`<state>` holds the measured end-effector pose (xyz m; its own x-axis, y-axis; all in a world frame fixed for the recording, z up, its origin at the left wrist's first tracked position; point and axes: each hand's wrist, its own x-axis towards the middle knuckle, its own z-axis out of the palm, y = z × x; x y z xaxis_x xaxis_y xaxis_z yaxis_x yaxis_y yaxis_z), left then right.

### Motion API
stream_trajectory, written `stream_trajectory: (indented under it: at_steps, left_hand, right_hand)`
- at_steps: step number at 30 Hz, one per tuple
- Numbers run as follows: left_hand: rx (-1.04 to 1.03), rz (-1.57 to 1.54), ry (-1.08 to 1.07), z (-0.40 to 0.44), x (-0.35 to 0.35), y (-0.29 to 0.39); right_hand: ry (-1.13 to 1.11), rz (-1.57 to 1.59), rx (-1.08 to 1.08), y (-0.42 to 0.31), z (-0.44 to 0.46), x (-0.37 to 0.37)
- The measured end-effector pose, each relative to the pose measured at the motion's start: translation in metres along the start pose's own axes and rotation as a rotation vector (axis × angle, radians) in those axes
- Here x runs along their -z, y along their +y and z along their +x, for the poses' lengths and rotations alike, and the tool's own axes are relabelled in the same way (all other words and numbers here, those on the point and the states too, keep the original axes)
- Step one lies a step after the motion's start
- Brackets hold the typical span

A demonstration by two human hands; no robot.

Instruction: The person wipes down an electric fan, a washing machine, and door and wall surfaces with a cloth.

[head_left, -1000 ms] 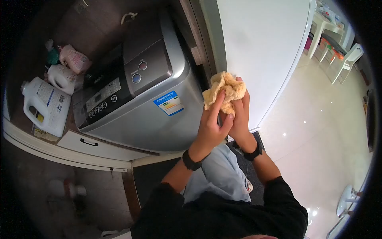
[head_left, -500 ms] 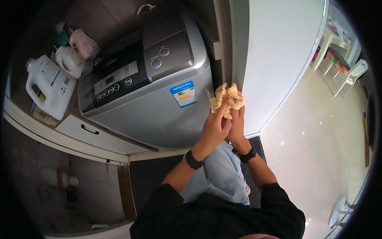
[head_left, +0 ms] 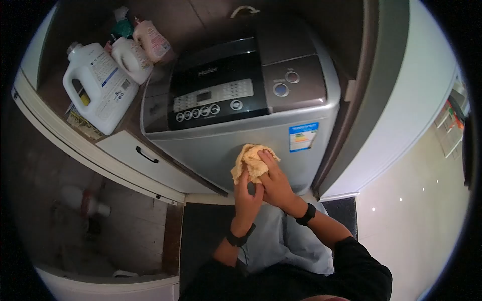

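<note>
A crumpled pale yellow cloth [head_left: 252,159] is bunched between my two hands, in front of the washing machine [head_left: 221,145]. My left hand [head_left: 247,200] grips its lower side, with the fingers pointing up into the folds. From the right, my right hand [head_left: 275,183] has its fingers over the cloth's right part. Both hands are closed on it and close together. The machine's silver front is right behind the cloth; whether the cloth touches it I cannot tell. On the machine's top are a dark lid and a control panel [head_left: 213,95] with round buttons.
White detergent jugs [head_left: 108,95] and a pink bottle [head_left: 150,42] stand on the counter left of the machine. Below them is a white drawer [head_left: 135,155] with a black handle. A white panel [head_left: 386,125] borders the right side, and a dark mat [head_left: 201,241] lies underfoot.
My view has turned to the right-hand side less and more toward the machine. Both hands, still holding the cloth, have moved from the machine's right edge to before its front. The cloth looks more spread.
</note>
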<state>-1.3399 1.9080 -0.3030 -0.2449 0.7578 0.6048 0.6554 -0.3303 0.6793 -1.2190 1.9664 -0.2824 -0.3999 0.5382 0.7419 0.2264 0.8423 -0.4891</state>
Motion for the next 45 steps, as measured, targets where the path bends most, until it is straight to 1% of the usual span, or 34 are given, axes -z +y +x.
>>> stream_trajectory:
  at_steps: [3, 4, 7, 8, 11, 12, 15, 18, 19, 22, 24, 27, 28, 29, 30, 32, 34, 37, 38, 40, 42, 45]
  left_hand:
    - [0.097, -0.052, 0.052, 0.017, 0.023, 0.018]
    - [0.068, -0.072, 0.038, 0.024, 0.028, 0.029]
    - [-0.085, 0.006, 0.045, 0.031, 0.021, 0.034]
    - [-0.106, -0.010, 0.043, 0.029, 0.014, 0.029]
    - [0.017, -0.030, -0.112, 0.019, 0.001, 0.021]
    - [0.046, -0.046, -0.102, 0.011, -0.006, 0.011]
    - [0.148, -0.030, -0.182, -0.001, -0.004, -0.003]
    - [0.087, 0.015, -0.159, -0.003, 0.007, -0.002]
    - [0.048, -0.032, -0.122, -0.001, 0.008, 0.001]
    - [-0.064, -0.134, -0.031, 0.016, 0.008, 0.016]
    - [-0.129, -0.163, -0.001, 0.025, -0.001, 0.031]
    - [-0.029, -0.190, -0.078, 0.031, -0.021, 0.047]
    - [-0.019, -0.216, -0.104, 0.031, -0.030, 0.040]
    - [-0.002, -0.179, -0.131, 0.028, -0.032, 0.036]
    - [0.010, -0.142, -0.159, 0.024, -0.032, 0.034]
    - [0.038, -0.093, -0.192, 0.015, -0.030, 0.023]
    - [0.071, -0.064, -0.198, 0.011, -0.021, 0.013]
    - [0.008, -0.018, -0.109, 0.017, -0.001, 0.020]
    - [0.010, -0.022, -0.096, 0.022, 0.003, 0.027]
    - [0.011, -0.030, -0.070, 0.038, 0.005, 0.042]
    - [-0.040, -0.041, -0.043, 0.055, 0.006, 0.056]
    - [-0.080, -0.078, 0.006, 0.070, -0.002, 0.062]
  right_hand:
    - [-0.033, 0.020, 0.091, -0.010, 0.037, 0.009]
    - [-0.036, 0.018, 0.116, -0.012, 0.045, 0.014]
    - [-0.014, 0.025, 0.075, -0.014, 0.050, 0.026]
    - [-0.001, 0.009, 0.065, -0.008, 0.045, 0.027]
    - [0.010, -0.043, 0.026, 0.009, 0.017, 0.018]
    - [0.003, -0.065, 0.012, 0.011, 0.007, 0.014]
    - [-0.064, -0.092, 0.000, 0.015, -0.006, 0.008]
    - [-0.113, -0.074, 0.010, 0.007, -0.001, 0.013]
    - [-0.124, -0.061, 0.014, 0.002, 0.004, 0.016]
    - [-0.026, -0.025, -0.008, -0.016, 0.023, 0.030]
    - [0.071, -0.074, -0.012, -0.014, 0.023, 0.037]
    - [0.219, -0.118, -0.100, -0.010, 0.013, 0.036]
    - [0.247, -0.135, -0.143, -0.005, 0.005, 0.031]
    - [0.278, -0.153, -0.183, 0.000, -0.003, 0.027]
    - [0.287, -0.116, -0.209, 0.001, -0.010, 0.021]
    - [0.204, -0.211, -0.203, 0.004, -0.021, 0.012]
    - [0.098, -0.150, -0.218, 0.002, -0.024, 0.006]
    - [0.045, -0.118, -0.113, -0.005, -0.008, 0.007]
    - [0.034, -0.083, -0.147, -0.005, -0.005, 0.007]
    - [0.132, -0.079, -0.162, -0.019, 0.014, 0.012]
    - [0.221, -0.085, -0.149, -0.024, 0.031, 0.021]
    - [0.256, -0.197, -0.081, -0.014, 0.041, 0.029]
